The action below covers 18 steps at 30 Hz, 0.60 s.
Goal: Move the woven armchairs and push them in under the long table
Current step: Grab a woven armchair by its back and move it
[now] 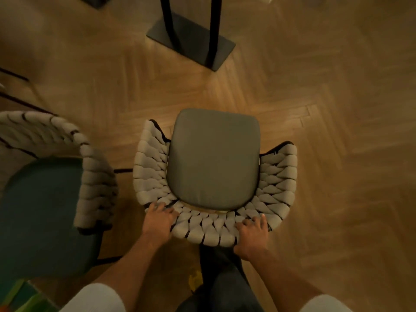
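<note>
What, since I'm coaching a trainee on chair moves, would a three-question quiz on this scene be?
1. True or false: the left hand and right hand both hold the middle chair by its woven back.
2. The other chair stands: A) left of the middle chair, B) right of it, C) on top of it.
3. Fill in: the table base is coloured ____.
Key: 1 true; 2 A; 3 black.

Dim warm light, blurred edges
</note>
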### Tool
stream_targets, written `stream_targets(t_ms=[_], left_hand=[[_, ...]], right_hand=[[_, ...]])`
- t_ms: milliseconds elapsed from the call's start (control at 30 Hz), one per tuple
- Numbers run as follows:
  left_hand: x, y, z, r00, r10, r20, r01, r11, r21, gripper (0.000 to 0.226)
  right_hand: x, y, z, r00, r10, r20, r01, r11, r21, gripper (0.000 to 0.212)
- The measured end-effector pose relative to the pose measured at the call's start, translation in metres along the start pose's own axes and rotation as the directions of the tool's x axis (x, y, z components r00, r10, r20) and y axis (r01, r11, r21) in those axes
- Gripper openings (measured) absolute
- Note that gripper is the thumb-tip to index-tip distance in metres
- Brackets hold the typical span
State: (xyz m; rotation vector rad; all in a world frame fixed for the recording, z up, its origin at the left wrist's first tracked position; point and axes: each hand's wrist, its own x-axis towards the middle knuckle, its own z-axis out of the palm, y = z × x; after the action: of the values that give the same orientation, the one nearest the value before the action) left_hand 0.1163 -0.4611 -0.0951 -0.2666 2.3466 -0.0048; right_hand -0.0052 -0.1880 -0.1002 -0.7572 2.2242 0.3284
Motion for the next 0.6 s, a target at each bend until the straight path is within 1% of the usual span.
stream_targets(t_ms=[133, 233, 433, 600], left_hand=[[0.048, -0.030, -0.036, 1.000, 0.017, 0.022, -0.018, 1.000, 0.015, 0.065], [0.082, -0.051, -0.061, 0.999, 0.023, 0.027, -0.024, 1.000, 0.013, 0.068], [0.134, -0.096, -0.101, 0.998, 0.056, 0.013, -0.056, 0.998, 0.006, 0.058], [0.174, -0.142, -0.139, 0.997, 0.079, 0.015, -0.080, 0.996, 0.050, 0.064]], right_hand=[[0.038, 0.003, -0.037, 1.000, -0.024, -0.007, 0.025, 0.998, 0.059, 0.075], [0.073, 0.004, -0.064, 0.999, -0.027, 0.017, 0.026, 0.996, 0.086, 0.077], [0.124, -0.002, -0.117, 0.999, -0.040, -0.015, 0.041, 0.994, 0.105, 0.073], [0.165, -0.024, -0.160, 0.999, -0.004, -0.032, 0.007, 0.995, 0.104, 0.069]])
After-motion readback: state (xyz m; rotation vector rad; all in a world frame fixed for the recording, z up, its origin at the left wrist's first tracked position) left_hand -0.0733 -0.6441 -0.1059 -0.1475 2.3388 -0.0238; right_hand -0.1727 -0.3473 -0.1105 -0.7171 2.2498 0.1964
